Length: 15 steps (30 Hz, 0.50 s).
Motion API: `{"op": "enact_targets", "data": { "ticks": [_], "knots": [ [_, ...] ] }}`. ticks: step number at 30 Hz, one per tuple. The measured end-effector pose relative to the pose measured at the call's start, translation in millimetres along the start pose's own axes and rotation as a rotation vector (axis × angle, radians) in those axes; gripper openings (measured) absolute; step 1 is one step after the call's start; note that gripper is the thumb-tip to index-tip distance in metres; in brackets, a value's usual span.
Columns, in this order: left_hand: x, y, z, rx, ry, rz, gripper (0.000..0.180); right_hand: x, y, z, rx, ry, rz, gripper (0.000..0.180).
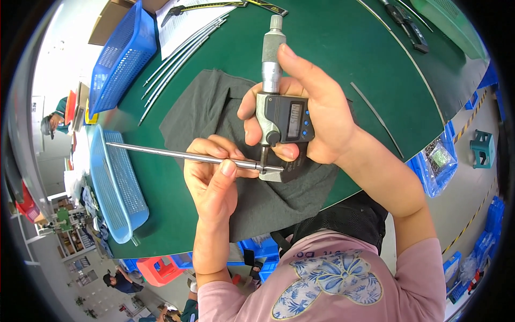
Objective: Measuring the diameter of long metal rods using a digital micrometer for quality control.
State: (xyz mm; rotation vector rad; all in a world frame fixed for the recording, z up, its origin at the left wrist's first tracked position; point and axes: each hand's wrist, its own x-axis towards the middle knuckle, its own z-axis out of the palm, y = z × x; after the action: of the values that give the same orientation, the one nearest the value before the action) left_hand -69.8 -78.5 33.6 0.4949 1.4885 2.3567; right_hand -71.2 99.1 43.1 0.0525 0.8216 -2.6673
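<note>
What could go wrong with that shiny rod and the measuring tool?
The rod reaches well past the left grip, its far end appearing over the nearer blue basket, so it might wobble or bump the basket. The right grip holds the micrometer; if that slipped, the tool could fall and get damaged.

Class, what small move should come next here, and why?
Probably a slight turn of the grey thimble by the right hand: its thumb lies against it, while the left hand holds the metal rod at the measuring gap of the micrometer; contact there is unclear.
</note>
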Motion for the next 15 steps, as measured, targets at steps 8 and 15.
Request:
{"op": "enact_targets", "data": {
  "ticks": [8, 15],
  "knots": [
    [0.4, 1.6, -0.3, -0.032, -0.027, 0.013, 0.017, 0.5, 0.5, -2.9, 0.046, -0.027, 0.01, 0.064],
    [1.0, -0.8, -0.8, -0.047, -0.039, 0.017, 0.017, -0.5, -0.1, 0.6, 0.019, 0.003, -0.029, 0.06]
  ]
}}
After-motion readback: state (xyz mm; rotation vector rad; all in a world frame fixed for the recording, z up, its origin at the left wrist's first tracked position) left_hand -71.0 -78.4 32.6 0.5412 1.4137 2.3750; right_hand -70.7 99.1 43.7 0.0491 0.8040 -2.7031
